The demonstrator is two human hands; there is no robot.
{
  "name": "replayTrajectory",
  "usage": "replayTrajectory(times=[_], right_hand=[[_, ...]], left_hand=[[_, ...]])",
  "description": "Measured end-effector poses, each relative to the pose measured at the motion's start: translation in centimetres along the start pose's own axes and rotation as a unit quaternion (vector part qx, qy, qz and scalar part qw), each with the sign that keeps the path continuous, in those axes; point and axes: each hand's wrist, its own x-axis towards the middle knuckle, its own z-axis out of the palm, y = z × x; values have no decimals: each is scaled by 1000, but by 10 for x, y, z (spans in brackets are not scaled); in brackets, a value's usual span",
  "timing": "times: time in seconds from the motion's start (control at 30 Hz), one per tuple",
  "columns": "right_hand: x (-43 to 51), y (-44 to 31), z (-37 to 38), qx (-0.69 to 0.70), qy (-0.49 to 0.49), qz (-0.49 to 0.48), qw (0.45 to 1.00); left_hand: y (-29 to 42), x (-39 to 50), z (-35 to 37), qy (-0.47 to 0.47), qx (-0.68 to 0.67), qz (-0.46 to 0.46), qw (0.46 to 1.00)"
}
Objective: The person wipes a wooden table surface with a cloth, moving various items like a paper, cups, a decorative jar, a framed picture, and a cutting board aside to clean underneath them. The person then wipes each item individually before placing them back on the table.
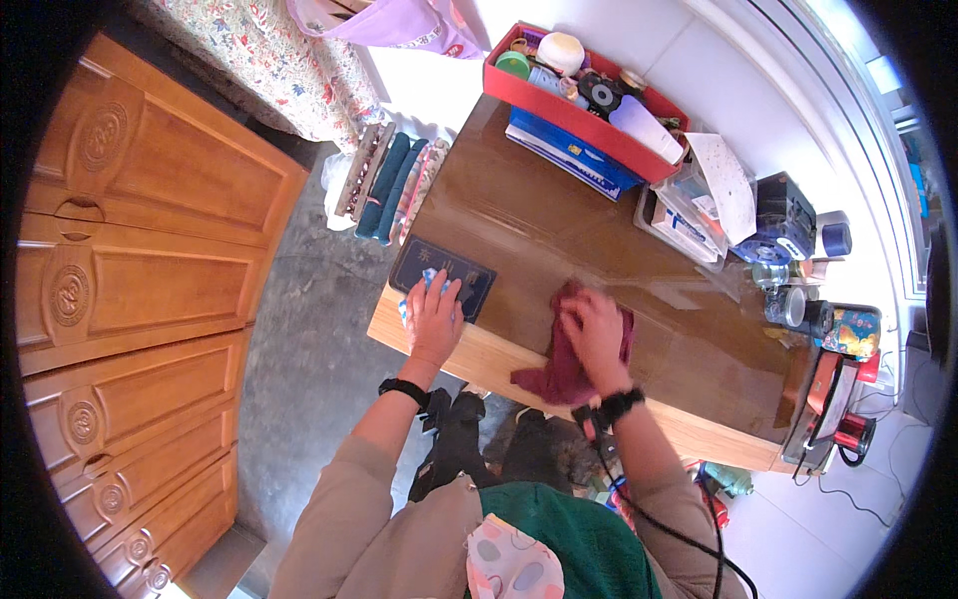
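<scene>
On the left part of the brown wooden tabletop [509,232] lies a dark rectangular plaque or booklet [479,283] bearing writing. My left hand [434,318] presses a crumpled blue-and-white cloth or wipe [404,311] down at its near edge. To the right, my right hand [595,329] is on a dark red cloth [561,374], its fingers bunched on the upper part. The cloth's lower end hangs over the pale wooden front edge. My right hand looks slightly blurred.
A red box [584,123] of toiletries stands at the back, with a blue flat pack [572,150] before it. Clear plastic containers [685,217], jars [784,305] and a flowered tin [852,332] line the right side. Rolled fabrics [393,187] stand beyond the left edge. A cable hangs by my right arm.
</scene>
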Motion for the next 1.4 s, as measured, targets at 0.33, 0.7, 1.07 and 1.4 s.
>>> replayTrajectory(times=[0.33,0.7,1.07,1.4], right_hand=[[74,13,24,44,77,-14,996],[-32,-29,6,69,9,-68,995],[51,4,24,103,93,80,987],[-181,238,-99,-3,306,366,879]], left_hand=[[0,-1,1,-10,-7,-5,1000],[-1,-1,2,-12,-7,-8,1000],[-19,-7,10,-16,25,17,999],[-26,-3,12,-11,61,50,997]])
